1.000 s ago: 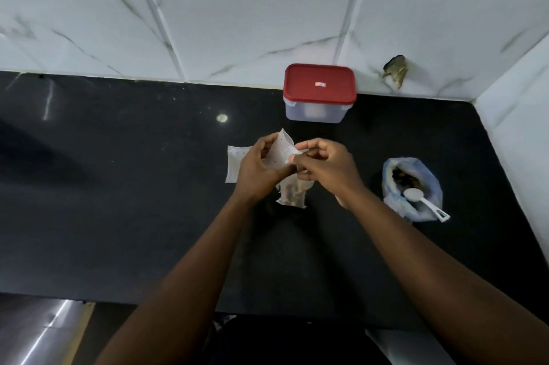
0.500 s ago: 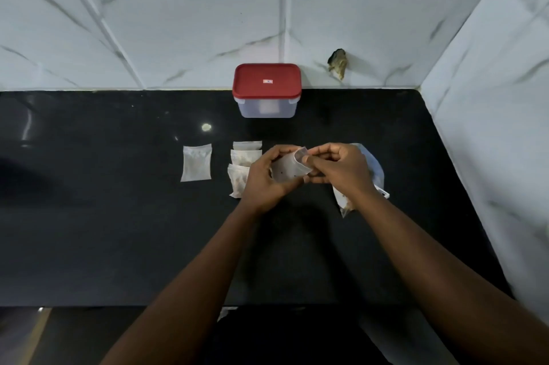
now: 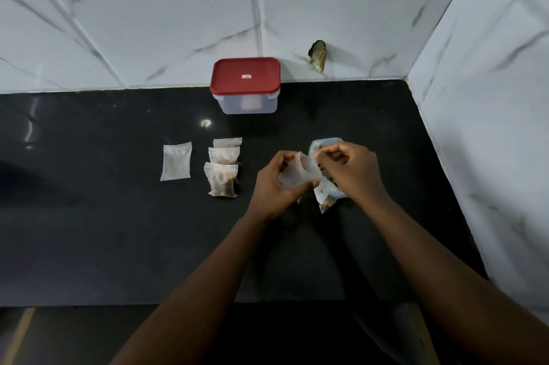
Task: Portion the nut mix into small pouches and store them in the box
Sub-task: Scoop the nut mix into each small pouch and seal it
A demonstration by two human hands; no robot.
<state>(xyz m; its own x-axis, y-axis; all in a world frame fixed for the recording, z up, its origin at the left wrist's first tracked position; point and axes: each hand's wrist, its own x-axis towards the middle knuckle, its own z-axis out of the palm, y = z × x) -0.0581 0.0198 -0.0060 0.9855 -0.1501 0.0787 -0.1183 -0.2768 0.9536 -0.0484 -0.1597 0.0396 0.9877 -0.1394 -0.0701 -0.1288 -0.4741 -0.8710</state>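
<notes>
Our left hand (image 3: pixel 276 183) and right hand (image 3: pixel 353 174) both pinch the top of one small pouch (image 3: pixel 300 174), held over the counter (image 3: pixel 118 231) toward its right edge. We judge it light, limp and slick, best gripped at the mouth's edges. Behind it sits the nut bag (image 3: pixel 325 143), mostly hidden. Filled pouches (image 3: pixel 222 183) and an empty one (image 3: pixel 176 161) lie mid-counter. The box (image 3: pixel 246 103) at the back edge is lidded, its contents unclear.

— The nut-mix bag (image 3: pixel 324 143)?
— Right of centre, mostly hidden behind the right hand (image 3: pixel 353 171).
— The label (image 3: pixel 246 76) on the red lid (image 3: pixel 234 67)?
— Too small to read. Both forearms (image 3: pixel 184 290) are cut off at the bottom edge.
</notes>
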